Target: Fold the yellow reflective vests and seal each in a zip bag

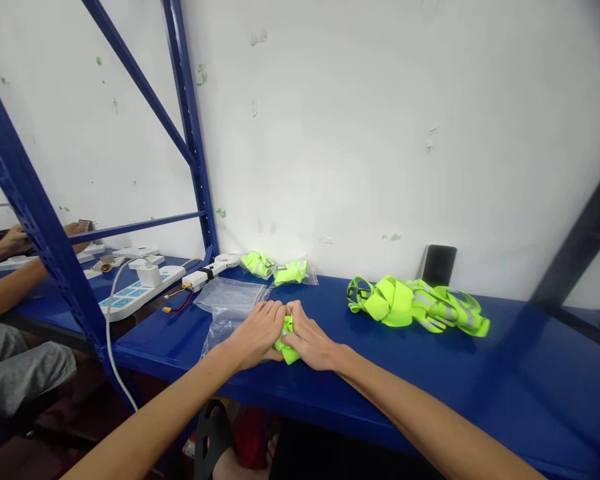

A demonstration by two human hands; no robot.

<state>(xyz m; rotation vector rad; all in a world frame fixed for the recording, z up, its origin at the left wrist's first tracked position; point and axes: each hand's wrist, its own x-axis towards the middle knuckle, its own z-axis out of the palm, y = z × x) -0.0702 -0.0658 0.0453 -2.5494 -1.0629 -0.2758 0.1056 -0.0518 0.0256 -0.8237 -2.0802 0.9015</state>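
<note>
1. Head view: my left hand and right hand meet fingertip to fingertip. The fingers are curled down, pinching a small folded bundle of fluorescent yellow-green fabric strap against the glossy blue metal shelf.
2. I judge the bundle light, soft and springy. It would likely unfold unless gripped across its folds, at the middle.
3. Touching my left hand's far side lie crumpled clear plastic bags.
4. Well apart to the right sits a loose pile of matching yellow-green straps with grey bands.
</note>
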